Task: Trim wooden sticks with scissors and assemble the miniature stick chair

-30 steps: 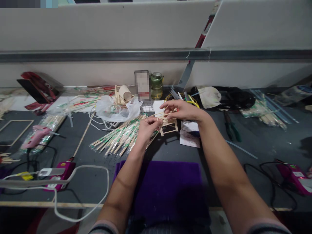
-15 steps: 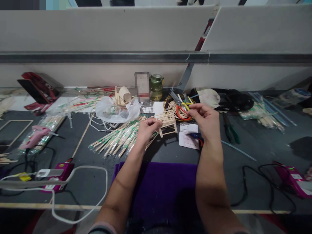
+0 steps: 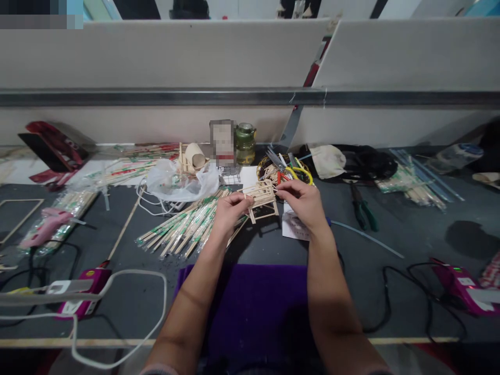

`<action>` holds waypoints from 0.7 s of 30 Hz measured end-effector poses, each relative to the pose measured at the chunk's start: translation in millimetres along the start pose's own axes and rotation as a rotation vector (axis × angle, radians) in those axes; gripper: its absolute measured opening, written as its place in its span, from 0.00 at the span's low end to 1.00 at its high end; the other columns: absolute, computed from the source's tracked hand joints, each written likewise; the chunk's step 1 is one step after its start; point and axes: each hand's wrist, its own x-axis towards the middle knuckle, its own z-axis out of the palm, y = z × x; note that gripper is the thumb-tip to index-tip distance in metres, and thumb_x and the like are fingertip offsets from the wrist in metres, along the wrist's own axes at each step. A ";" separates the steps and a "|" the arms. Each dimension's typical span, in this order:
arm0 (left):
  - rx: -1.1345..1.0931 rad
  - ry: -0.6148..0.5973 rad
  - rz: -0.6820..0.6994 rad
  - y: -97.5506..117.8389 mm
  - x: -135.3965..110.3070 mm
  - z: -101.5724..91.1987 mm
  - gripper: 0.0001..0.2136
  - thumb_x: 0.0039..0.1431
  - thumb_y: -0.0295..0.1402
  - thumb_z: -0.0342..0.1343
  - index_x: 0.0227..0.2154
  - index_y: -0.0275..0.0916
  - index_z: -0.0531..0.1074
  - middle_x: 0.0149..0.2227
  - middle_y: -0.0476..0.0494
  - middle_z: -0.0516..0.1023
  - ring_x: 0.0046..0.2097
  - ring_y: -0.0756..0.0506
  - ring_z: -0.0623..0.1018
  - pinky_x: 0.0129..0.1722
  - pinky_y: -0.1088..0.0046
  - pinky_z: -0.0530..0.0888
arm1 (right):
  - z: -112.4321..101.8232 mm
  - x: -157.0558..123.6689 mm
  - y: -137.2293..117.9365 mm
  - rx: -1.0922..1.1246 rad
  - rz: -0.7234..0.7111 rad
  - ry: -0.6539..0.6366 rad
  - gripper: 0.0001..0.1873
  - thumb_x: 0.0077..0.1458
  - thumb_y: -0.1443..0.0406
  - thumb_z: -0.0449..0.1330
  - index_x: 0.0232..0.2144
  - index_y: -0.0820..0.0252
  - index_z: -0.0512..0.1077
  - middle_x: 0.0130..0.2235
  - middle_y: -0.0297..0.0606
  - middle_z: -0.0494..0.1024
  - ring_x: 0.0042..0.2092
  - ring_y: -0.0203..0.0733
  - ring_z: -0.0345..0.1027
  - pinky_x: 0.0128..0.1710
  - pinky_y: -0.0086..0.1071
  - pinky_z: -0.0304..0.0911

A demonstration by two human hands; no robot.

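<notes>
My left hand (image 3: 230, 209) pinches the left side of a small wooden model (image 3: 264, 199), built of thin sticks with a slatted top and legs, and holds it over the table. At the model's right edge is my right hand (image 3: 307, 204), thumb and fingers closed together; whatever they pinch is too small to make out. Behind it, scissors (image 3: 275, 158) and a yellow-handled tool (image 3: 301, 174) lie in a round basket with wood pieces. Below the right hand, a printed paper (image 3: 292, 226) is partly covered. Wrapped chopsticks (image 3: 187, 228) fan out beside my left hand.
A pink glue gun (image 3: 50, 225) rests on wrapped sticks at left, near a magenta power strip (image 3: 88, 286) with white cable. Green-handled pliers (image 3: 362, 207) and a translucent stick (image 3: 367, 238) lie at right. A glass jar (image 3: 246, 147) and plastic bag (image 3: 183, 183) stand behind; purple cloth (image 3: 258, 307) lies in front.
My right hand has moved left and down from beside the scissors to the model's right edge. My left hand still holds the model. The view has shifted slightly.
</notes>
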 end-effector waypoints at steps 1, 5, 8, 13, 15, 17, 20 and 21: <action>0.001 0.002 0.001 -0.3 0.2 -0.1 0.10 0.38 0.38 0.69 0.18 0.36 0.77 0.23 0.49 0.73 0.24 0.53 0.68 0.24 0.76 0.66 | 1.9 -0.1 -1.9 -0.016 -0.039 -0.010 0.04 0.53 0.65 0.62 0.30 0.57 0.78 0.32 0.34 0.79 0.34 0.39 0.71 0.38 0.35 0.67; 0.001 0.002 0.006 -0.3 0.3 0.0 0.09 0.39 0.37 0.68 0.18 0.36 0.77 0.22 0.49 0.72 0.23 0.54 0.68 0.24 0.76 0.66 | 8.1 -0.3 -4.4 -0.090 -0.152 -0.032 0.05 0.55 0.67 0.61 0.30 0.56 0.78 0.31 0.35 0.78 0.36 0.40 0.70 0.39 0.35 0.66; -0.004 0.004 0.010 0.7 -0.2 0.9 0.09 0.38 0.37 0.68 0.18 0.36 0.77 0.22 0.48 0.73 0.23 0.53 0.68 0.24 0.76 0.66 | 12.3 -1.2 -0.8 -0.130 -0.193 -0.059 0.06 0.56 0.68 0.61 0.33 0.55 0.79 0.32 0.35 0.77 0.37 0.40 0.71 0.40 0.36 0.67; -0.013 0.012 -0.002 2.4 -0.8 2.2 0.10 0.37 0.38 0.69 0.18 0.36 0.77 0.23 0.48 0.74 0.23 0.53 0.68 0.24 0.76 0.67 | 16.7 -2.5 5.4 -0.210 -0.272 -0.068 0.08 0.60 0.68 0.59 0.36 0.56 0.79 0.34 0.38 0.76 0.38 0.42 0.71 0.40 0.37 0.67; -0.011 0.015 -0.007 2.6 -0.9 2.4 0.11 0.36 0.39 0.69 0.17 0.36 0.77 0.22 0.49 0.73 0.23 0.53 0.68 0.24 0.76 0.66 | 16.5 -2.5 5.9 -0.245 -0.294 -0.075 0.08 0.61 0.68 0.58 0.36 0.56 0.79 0.35 0.38 0.75 0.38 0.42 0.71 0.40 0.37 0.67; -0.003 0.019 -0.011 2.8 -1.1 2.7 0.12 0.35 0.39 0.70 0.17 0.36 0.76 0.22 0.49 0.72 0.23 0.53 0.68 0.24 0.76 0.66 | 16.0 -2.3 5.5 -0.269 -0.310 -0.078 0.08 0.61 0.68 0.58 0.37 0.56 0.78 0.35 0.39 0.75 0.38 0.42 0.71 0.40 0.37 0.67; 0.007 0.024 -0.009 3.0 -1.4 3.1 0.13 0.35 0.40 0.70 0.16 0.36 0.75 0.21 0.49 0.71 0.23 0.53 0.68 0.24 0.76 0.66 | 15.7 -2.1 4.9 -0.293 -0.326 -0.077 0.09 0.62 0.68 0.57 0.36 0.57 0.78 0.35 0.39 0.75 0.39 0.43 0.71 0.40 0.37 0.67; 0.005 0.023 -0.006 3.1 -1.5 3.2 0.13 0.35 0.40 0.69 0.16 0.36 0.74 0.21 0.49 0.71 0.24 0.53 0.68 0.25 0.75 0.66 | 15.8 -2.1 4.8 -0.298 -0.328 -0.078 0.09 0.62 0.68 0.57 0.36 0.57 0.78 0.35 0.39 0.75 0.39 0.43 0.71 0.40 0.36 0.67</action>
